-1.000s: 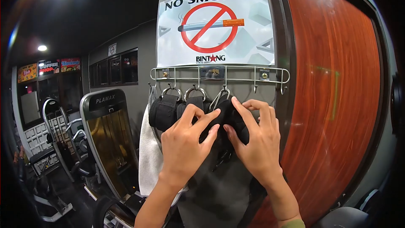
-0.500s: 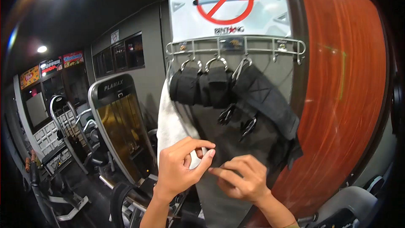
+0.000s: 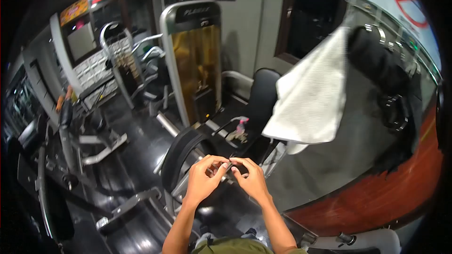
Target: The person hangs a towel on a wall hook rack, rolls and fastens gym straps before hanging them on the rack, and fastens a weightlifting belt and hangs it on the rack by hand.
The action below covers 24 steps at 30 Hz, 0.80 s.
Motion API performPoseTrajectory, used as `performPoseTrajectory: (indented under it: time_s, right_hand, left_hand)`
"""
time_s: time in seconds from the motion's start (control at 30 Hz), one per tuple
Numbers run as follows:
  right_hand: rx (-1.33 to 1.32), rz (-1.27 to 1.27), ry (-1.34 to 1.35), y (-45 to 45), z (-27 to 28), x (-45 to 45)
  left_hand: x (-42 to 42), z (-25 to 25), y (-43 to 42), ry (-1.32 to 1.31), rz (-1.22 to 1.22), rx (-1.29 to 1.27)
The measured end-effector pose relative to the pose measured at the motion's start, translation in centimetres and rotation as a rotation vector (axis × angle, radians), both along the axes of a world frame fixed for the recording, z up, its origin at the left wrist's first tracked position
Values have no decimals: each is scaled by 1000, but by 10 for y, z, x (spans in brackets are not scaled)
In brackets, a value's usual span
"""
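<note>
My left hand (image 3: pixel 205 177) and my right hand (image 3: pixel 248 175) are close together at the lower middle, in front of my body, with fingertips nearly meeting. Thumb and fingers of each are curled toward a pinch; whatever lies between them, if anything, is too small to name. Up and to the right, a white towel (image 3: pixel 310 94) hangs from a wire hook rack (image 3: pixel 374 7). Black straps (image 3: pixel 376 59) with metal rings hang beside it, apart from both hands.
Gym machines stand at the left, among them a tall weight stack (image 3: pixel 195 61) and a black seat back (image 3: pixel 263 91). A black weight plate (image 3: pixel 181 153) is just beyond my left hand. A reddish wooden panel (image 3: pixel 358 207) is at the lower right.
My hands have left the black straps and come down together in front of me. The view has turned left and downward, so the rack now appears at the upper right.
</note>
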State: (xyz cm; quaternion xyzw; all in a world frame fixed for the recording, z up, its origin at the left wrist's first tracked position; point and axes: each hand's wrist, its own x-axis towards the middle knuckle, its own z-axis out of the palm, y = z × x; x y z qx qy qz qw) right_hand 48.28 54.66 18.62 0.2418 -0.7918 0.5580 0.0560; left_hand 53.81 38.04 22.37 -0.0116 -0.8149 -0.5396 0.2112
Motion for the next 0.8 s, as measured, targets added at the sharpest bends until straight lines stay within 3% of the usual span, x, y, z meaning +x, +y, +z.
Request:
performPoseTrajectory:
  time_s: [0.2, 0.27, 0.3, 0.4, 0.67, 0.8]
  right_hand:
    - [53, 233, -372, -76, -94, -4]
    - [-128, 287, -586, -101, -116, -1]
    - [-164, 299, -672, -115, -128, -3]
    - [-279, 258, -810, -153, -153, -11]
    - [-431, 166, -880, -209, -168, -36]
    - [-429, 126, -778, -206, -172, -27]
  left_hand:
    - [38, -98, -77, -199, 154, 122]
    - [44, -131, -96, -118, 249, 11]
    - [45, -139, -109, -202, 224, 60]
    - [38, -174, -140, -108, 308, -54]
    - [-1, -210, -174, -343, 322, -301]
    - [-4, -237, -183, -271, 316, -306]
